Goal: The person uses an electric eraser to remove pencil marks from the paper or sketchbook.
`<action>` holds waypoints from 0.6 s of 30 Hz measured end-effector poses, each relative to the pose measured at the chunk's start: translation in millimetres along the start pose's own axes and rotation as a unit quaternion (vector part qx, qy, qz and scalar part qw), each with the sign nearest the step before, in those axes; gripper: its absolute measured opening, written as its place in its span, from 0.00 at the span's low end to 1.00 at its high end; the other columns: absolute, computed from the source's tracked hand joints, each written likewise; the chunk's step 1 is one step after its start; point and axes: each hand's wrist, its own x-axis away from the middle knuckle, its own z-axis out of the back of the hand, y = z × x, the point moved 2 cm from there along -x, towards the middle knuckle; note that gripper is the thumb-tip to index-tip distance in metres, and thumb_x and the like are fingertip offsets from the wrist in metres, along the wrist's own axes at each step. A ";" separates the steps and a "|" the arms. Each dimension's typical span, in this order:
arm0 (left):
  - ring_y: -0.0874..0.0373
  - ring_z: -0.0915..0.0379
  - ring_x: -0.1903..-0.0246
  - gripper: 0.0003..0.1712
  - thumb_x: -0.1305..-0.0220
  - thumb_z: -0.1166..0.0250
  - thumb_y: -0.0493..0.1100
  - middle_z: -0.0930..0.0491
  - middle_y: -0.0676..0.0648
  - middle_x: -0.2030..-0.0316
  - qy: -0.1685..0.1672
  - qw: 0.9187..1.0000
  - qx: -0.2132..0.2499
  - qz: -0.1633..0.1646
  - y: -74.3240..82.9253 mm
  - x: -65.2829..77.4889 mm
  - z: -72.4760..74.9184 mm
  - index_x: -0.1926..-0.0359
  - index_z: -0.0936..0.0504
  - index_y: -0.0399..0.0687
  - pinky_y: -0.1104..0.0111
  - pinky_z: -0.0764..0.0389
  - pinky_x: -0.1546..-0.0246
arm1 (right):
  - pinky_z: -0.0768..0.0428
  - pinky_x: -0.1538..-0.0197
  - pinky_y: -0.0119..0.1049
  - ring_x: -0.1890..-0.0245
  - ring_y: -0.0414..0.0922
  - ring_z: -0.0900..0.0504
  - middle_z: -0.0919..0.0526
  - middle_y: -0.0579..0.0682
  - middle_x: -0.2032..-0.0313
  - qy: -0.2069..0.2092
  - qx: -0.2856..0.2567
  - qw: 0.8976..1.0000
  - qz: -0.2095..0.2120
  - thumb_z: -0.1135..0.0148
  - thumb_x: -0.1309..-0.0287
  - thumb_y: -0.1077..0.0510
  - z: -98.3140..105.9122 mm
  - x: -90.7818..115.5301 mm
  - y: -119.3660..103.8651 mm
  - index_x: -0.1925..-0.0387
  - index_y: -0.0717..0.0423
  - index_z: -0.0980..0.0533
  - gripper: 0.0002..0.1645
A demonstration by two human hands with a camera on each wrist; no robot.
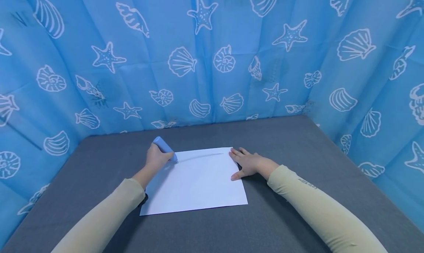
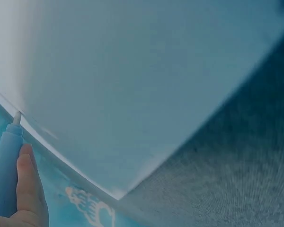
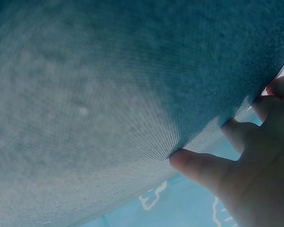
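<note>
A white sheet of paper lies flat on the grey cloth. My left hand grips a thick blue marker near the sheet's upper left. The marker leans, its narrow grey tip down at the paper; in the left wrist view the marker shows upright beside a finger. From the tip a thin grey line runs right, just below the top edge. My right hand rests with spread fingers over the paper's right edge. In the right wrist view, that hand's fingertips touch the cloth.
Grey cloth covers the table around the sheet. A blue curtain with white shells and starfish hangs behind the table and along both sides. Pale sleeves cover both forearms.
</note>
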 end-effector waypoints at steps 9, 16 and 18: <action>0.35 0.28 0.48 0.40 0.40 0.37 0.38 0.31 0.26 0.45 -0.006 1.000 -0.004 -0.007 2.8 1.7 -2.7 0.34 0.47 0.24 0.51 0.22 0.49 | 0.52 0.34 0.69 0.26 0.58 0.63 0.60 0.53 0.24 0.003 -0.002 1.000 -0.002 0.39 0.48 0.28 0.1 1.3 0.5 0.24 0.54 0.56 0.63; 0.36 0.28 0.48 0.39 0.40 0.38 0.38 0.31 0.27 0.46 -0.003 1.000 -0.005 -0.007 -2.1 -0.3 0.9 0.35 0.46 0.25 0.50 0.23 0.48 | 0.52 0.34 0.69 0.26 0.59 0.63 0.60 0.53 0.24 0.002 -0.001 1.000 0.001 0.39 0.48 0.28 0.4 0.8 -0.4 0.24 0.55 0.56 0.63; 0.36 0.28 0.47 0.40 0.40 0.37 0.39 0.31 0.26 0.46 -0.005 1.000 -0.005 -0.009 -2.9 -1.1 0.4 0.34 0.46 0.24 0.50 0.23 0.48 | 0.52 0.34 0.69 0.26 0.59 0.64 0.60 0.53 0.24 0.001 0.000 1.000 0.002 0.39 0.48 0.28 -0.3 0.0 -0.2 0.24 0.55 0.56 0.63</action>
